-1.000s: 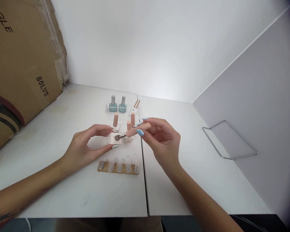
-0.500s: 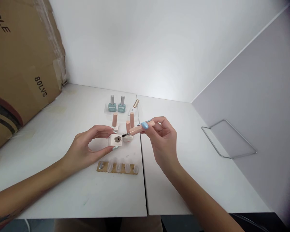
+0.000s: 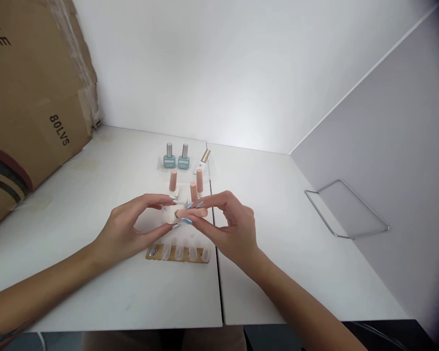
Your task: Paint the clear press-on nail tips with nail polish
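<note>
My left hand (image 3: pixel 126 229) pinches a small white square nail polish bottle (image 3: pixel 170 214) between thumb and fingers, just above the table. My right hand (image 3: pixel 229 229) grips the bottle's peach cap (image 3: pixel 194 213), which lies nearly level with its brush end at the bottle's mouth. The brush itself is hidden. Below both hands lies a tan strip (image 3: pixel 178 253) carrying several clear false nails.
Behind the hands stand more white bottles with peach caps (image 3: pixel 173 180) (image 3: pixel 199 180), two teal polish bottles (image 3: pixel 169 156) (image 3: pixel 184 157) and a gold-capped one (image 3: pixel 203 160). A cardboard box (image 3: pixel 29 92) leans at the left. A wire frame (image 3: pixel 346 209) rests against the grey right wall.
My right hand lifted the cap's brush out of the bottle, then brought it back down and left, so the cap now meets the bottle's mouth. The left hand barely moved.
</note>
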The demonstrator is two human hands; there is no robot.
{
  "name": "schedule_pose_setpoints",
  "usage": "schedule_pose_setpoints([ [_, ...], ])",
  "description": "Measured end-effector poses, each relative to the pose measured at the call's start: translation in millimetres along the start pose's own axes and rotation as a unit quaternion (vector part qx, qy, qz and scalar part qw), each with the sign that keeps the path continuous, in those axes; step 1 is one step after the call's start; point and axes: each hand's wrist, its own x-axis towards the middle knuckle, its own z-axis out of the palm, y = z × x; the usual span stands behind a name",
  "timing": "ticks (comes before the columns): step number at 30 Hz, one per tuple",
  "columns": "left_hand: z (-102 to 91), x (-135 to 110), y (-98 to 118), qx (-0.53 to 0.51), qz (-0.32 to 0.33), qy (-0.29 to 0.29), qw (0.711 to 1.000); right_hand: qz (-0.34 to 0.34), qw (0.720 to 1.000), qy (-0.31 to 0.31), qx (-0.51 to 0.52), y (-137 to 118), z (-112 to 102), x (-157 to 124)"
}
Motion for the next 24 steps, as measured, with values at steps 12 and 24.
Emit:
schedule_pose_setpoints([
  [12, -4.0, 2.9, 3.5, 0.023, 0.046, 0.023, 0.998, 0.122, 0.987, -0.001, 0.107, -3.4, -1.2, 1.5],
  [24, -3.1, 1.6, 5.0, 0.033, 0.041, 0.045, 0.998, -0.031, 0.999, 0.006, 0.038, 1.5, -2.6, -3.3],
])
